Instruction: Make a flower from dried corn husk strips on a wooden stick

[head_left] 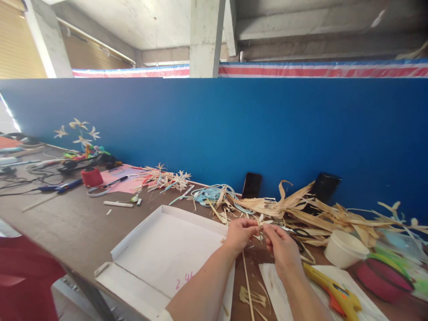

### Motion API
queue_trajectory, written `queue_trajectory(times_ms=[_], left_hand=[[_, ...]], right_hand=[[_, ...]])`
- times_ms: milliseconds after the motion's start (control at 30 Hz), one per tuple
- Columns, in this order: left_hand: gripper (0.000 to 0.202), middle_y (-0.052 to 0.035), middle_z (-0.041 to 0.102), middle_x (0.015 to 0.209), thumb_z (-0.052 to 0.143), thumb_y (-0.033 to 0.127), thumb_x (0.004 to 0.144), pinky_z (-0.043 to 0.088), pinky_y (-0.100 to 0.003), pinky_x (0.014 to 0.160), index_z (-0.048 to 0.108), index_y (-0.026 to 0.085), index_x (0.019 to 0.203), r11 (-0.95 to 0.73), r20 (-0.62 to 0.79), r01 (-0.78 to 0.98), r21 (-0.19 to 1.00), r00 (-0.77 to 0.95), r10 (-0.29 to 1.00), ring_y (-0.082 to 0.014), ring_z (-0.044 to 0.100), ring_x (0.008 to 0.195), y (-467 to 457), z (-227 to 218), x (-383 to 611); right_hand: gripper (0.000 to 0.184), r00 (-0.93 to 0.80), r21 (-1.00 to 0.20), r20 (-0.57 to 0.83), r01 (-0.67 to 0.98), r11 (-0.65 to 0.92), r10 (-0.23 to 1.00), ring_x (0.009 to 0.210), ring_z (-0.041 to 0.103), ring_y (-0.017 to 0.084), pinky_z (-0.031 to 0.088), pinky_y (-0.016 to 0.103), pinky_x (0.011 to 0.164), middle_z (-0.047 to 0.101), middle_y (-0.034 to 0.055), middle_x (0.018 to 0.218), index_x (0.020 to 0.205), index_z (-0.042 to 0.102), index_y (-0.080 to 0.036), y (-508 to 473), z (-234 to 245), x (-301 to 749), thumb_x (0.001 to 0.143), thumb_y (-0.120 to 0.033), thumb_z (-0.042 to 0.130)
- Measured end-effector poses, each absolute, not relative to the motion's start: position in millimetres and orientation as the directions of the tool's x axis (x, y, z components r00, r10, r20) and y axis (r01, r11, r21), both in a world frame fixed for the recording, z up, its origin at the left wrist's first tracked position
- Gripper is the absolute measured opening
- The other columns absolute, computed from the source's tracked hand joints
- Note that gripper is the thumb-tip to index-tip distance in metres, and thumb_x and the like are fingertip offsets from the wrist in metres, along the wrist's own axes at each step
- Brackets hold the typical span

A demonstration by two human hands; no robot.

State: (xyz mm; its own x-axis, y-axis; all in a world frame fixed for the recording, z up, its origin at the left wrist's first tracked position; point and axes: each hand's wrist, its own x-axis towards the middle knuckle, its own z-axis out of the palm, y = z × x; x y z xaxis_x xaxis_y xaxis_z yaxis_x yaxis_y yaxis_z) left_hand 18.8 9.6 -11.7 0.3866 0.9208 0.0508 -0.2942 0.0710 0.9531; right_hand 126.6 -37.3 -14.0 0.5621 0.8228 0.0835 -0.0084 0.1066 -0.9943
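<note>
At the far left of the brown tabletop (76,223), a spray of cream, star-shaped flowers (80,140) stands near the blue partition (187,125). In front of it are a red cone-shaped spool (92,177) and a blue-handled tool with a cord (68,186). Just right of the spool lies a sheet of pink paper (115,182), with a short white stick (118,204) nearer the front edge. Next comes a cluster of small pale flowers (180,180), then a loose coil of light-blue ribbon (210,195).

A shallow white cardboard box (157,254) lies open in front, the left forearm reaching across it. The left hand (239,235) has its thumb and fingers pinched together at the base of a small cream flower with narrow petals (261,220). This flower is held above the tabletop, between the two hands. The right hand (284,249) meets it from the other side, thumb and forefinger closed on the same base; the exact grip is too small to tell.

Behind the hands, a black phone (252,184) leans against the partition, and dry tan husks (284,205) spread rightward. Beyond the right hand are a yellow glue gun (331,285) with an orange trigger, a white tub (346,252) and a dark-pink round container (384,278).
</note>
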Motion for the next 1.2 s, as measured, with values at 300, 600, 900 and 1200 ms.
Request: queue_trajectory(times_ms=[300,600,900,1200], left_hand=[[0.036,-0.0004,0.058,0.056,0.074,0.038,0.052,0.037,-0.019,0.048,0.067,0.01,0.075,0.055,0.064,-0.299,0.953,0.374,0.925,-0.0054,0.046,0.046,9.3,-12.3,18.9],[0.033,-0.0004,0.058,0.057,0.072,0.036,0.054,0.037,-0.02,0.048,0.067,0.01,0.075,0.03,0.065,-0.265,0.964,0.343,0.937,-0.0061,0.046,0.046,11.8,-18.5,21.8],[0.03,-0.0002,0.058,0.056,0.071,0.034,0.055,0.037,-0.019,0.048,0.067,0.011,0.074,0.028,0.07,-0.273,0.961,0.344,0.936,-0.0063,0.046,0.047,12.1,-18.9,23.4],[0.021,0.0003,0.058,0.055,0.068,0.026,0.058,0.036,-0.019,0.047,0.065,0.01,0.071,-0.006,0.103,-0.29,0.957,0.319,0.942,-0.0068,0.046,0.047,11.5,-20.8,24.4]], right_hand=[[0.036,0.546,-0.995,0.101,0.059,0.081,0.832,0.042,0.036,0.009,0.027,0.021,0.039,0.044,-0.0058,0.043,0.08,0.066,-0.016,-37.4,-17.8,129.8,0.062,-0.048,0.066],[0.04,0.54,-0.988,0.117,0.15,0.042,0.833,0.04,0.036,0.01,0.026,0.022,0.04,0.043,-0.0057,0.042,0.083,0.068,-0.017,-36.6,-20.7,133.6,0.061,-0.049,0.064],[0.037,0.549,-0.97,0.2,0.229,0.084,0.812,0.041,0.038,0.011,0.028,0.024,0.041,0.049,-0.0039,0.042,0.078,0.07,-0.017,-40.3,-13.4,130.0,0.059,-0.048,0.064],[0.034,0.544,-0.966,0.197,0.25,0.067,0.816,0.044,0.043,0.013,0.03,0.024,0.043,0.052,-0.0032,0.044,0.075,0.07,-0.018,-41.7,-10.3,129.4,0.058,-0.048,0.065]])
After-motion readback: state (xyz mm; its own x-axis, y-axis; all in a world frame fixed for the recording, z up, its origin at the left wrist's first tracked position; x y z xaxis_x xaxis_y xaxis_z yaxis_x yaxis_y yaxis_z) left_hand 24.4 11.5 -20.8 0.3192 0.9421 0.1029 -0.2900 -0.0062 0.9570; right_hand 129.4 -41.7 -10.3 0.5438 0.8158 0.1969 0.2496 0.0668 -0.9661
